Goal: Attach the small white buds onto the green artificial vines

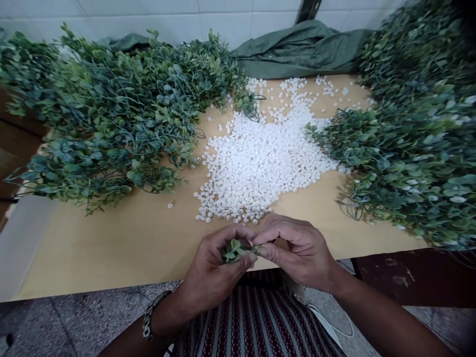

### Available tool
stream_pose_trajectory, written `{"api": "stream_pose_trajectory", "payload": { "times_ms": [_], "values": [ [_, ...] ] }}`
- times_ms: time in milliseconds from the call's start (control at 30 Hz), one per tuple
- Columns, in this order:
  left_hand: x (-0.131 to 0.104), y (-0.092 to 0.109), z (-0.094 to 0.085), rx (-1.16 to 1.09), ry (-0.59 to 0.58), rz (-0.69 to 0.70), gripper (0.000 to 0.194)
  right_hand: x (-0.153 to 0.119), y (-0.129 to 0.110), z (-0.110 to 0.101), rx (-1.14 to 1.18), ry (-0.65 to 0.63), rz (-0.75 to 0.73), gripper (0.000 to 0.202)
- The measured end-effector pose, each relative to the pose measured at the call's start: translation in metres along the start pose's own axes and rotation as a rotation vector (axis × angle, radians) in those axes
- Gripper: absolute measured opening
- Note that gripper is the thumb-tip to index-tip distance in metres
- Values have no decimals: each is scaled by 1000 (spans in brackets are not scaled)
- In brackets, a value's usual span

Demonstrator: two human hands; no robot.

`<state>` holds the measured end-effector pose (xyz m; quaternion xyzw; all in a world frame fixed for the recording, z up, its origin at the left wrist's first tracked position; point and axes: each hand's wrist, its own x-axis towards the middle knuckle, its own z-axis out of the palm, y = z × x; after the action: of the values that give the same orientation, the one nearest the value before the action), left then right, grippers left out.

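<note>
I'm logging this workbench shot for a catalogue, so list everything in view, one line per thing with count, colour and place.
table: one, light tan, fills the middle of the view.
white pellets: too many to count, white, heaped at table centre with strays toward the far edge.
left foliage pile: one heap, green, on the table's left.
right foliage pile: one heap, green with some pale bits, on the table's right.
green cloth: one, dull green, bunched at the back against the wall.
tiled wall: white, along the top.
striped fabric: red, dark and white, at bottom centre.
leafy sprig: one, green, pinched between both hands.
wristband: one, patterned, on the left wrist.
left hand: holds the sprig.
right hand: fingertips on the sprig.
</note>
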<state>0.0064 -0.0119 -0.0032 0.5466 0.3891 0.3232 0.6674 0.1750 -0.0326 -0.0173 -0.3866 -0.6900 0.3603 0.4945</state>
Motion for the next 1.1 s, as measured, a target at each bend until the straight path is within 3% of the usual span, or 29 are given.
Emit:
{"api": "stream_pose_trajectory", "payload": {
  "times_ms": [167,267,467,633,933,1100],
  "values": [
    [1,-4,6,-32,-11,-17,8,-5,-4,-7,-16,10,24,3],
    [0,-7,3,-14,47,17,11,-3,0,-21,-89,-58,46,10],
    [1,-13,-11,-121,265,0,13,5,20,-50,-614,-128,-44,14],
    [4,-14,-9,-187,330,-24,10,4,29,-49,-850,-204,-147,12],
    [13,-10,-1,-322,318,-72,10,0,32,-42,-1111,-238,-342,13],
    [11,-3,3,-361,357,-138,11,-20,38,-51,-1028,-281,-352,22]
  ]
}}
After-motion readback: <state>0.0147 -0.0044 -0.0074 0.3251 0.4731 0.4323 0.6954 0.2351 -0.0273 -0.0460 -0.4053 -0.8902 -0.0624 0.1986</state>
